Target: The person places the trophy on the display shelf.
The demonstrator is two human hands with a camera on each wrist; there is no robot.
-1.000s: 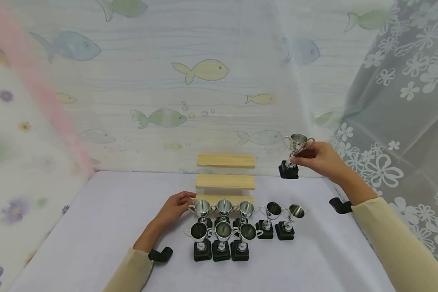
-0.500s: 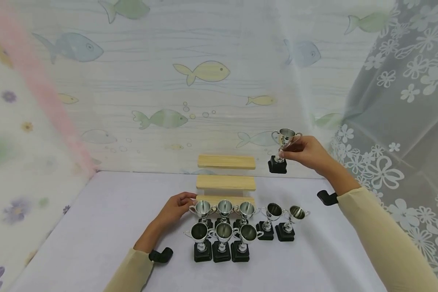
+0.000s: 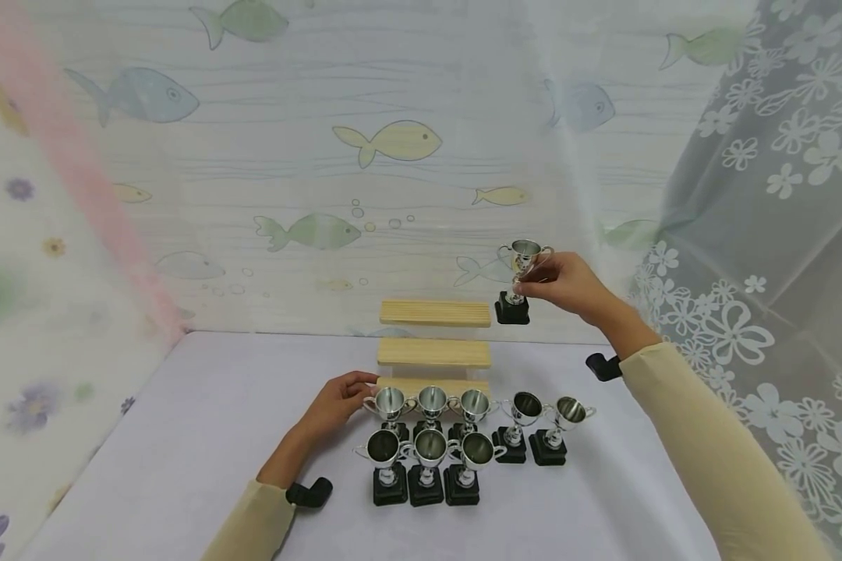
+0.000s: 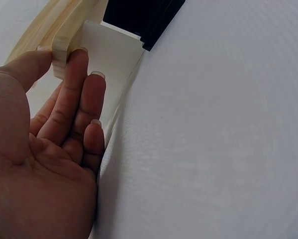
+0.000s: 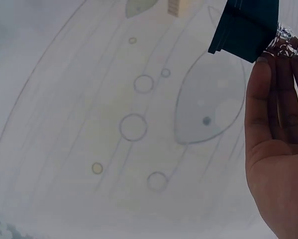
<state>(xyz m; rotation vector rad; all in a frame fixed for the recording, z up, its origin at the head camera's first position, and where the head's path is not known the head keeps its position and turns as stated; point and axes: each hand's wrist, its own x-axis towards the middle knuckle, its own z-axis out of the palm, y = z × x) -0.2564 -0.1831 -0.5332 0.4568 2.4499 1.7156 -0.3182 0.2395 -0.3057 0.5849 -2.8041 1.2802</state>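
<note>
My right hand [image 3: 568, 287] pinches a small silver trophy cup [image 3: 524, 261] by its stem, upright and in the air just right of the top step of a tiered wooden stand [image 3: 435, 313]. In the right wrist view the trophy's black base [image 5: 248, 30] shows beside my fingers, with the cup out of frame. At the left end of the stand's lowest step, my left hand [image 3: 335, 407] holds the plank. The left wrist view shows thumb and index finger pinching that plank's end [image 4: 64, 42], other fingers loosely bent beneath it.
Three trophies [image 3: 433, 403] stand before the lowest step, partly hiding it. Three more [image 3: 428, 448] form a row in front, and two others [image 3: 526, 409] stand to the right. A white cloth [image 3: 203, 436] covers the table; a fish-print curtain [image 3: 288, 179] hangs behind.
My right hand has carried the trophy leftward and slightly up, from well right of the stand to close beside its top step. The left hand stays at the lowest step.
</note>
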